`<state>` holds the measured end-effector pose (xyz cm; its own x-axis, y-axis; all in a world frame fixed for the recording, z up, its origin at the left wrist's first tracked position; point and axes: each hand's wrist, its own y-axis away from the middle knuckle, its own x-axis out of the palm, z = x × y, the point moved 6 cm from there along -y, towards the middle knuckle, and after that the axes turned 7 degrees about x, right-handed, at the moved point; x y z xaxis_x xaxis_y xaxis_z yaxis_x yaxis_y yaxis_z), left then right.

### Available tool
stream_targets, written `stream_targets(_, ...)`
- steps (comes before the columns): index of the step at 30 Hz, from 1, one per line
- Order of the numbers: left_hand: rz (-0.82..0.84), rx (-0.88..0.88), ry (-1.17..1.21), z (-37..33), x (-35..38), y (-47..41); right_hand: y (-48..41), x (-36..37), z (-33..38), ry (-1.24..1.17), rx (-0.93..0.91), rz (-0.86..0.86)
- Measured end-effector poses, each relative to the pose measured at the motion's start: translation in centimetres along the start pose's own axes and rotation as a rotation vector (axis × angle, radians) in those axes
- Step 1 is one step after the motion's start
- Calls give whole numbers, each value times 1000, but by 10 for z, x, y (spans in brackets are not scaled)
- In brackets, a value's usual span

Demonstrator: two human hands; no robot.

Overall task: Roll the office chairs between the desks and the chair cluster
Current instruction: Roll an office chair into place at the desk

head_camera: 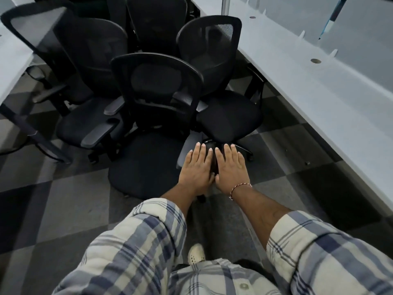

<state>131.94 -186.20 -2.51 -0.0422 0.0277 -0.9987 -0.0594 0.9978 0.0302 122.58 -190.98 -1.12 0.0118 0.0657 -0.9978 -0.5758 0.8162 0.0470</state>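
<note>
Chairs (102, 52): bunched together on the checked carpet (63, 201), between the bench on your left (10, 58) and the bench on your right (297, 86).
Nearest chair (146, 167): faces you, with its seat just left of your left hand (196, 169).
Second chair (229, 118): just beyond your right hand (232, 167).
Hands: both flat, fingers straight, side by side, holding nothing; you cannot tell whether they touch a chair.
Look: black mesh backs, black padded seats, grey armrests (93, 135).

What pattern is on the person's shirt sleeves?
Blue, grey and cream plaid on the sleeves, clearest in the head view.
</note>
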Motion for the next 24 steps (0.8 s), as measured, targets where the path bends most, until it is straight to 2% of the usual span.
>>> stream_targets(6, 0, -13, 15, 30, 1, -65, -77, -3, -13, -6, 18, -15)
stream_targets(13, -41, -99, 17, 60, 8, -155, -177, 1, -35, 2, -60, -6)
stream_targets(19, -82, -235, 56, 77, 6, -234, -259, -4, -59, 17, -173, 11)
stream_targets(24, -195, -428, 119, 93, -13, -290, -331, -25, -79, -13, -247, -27)
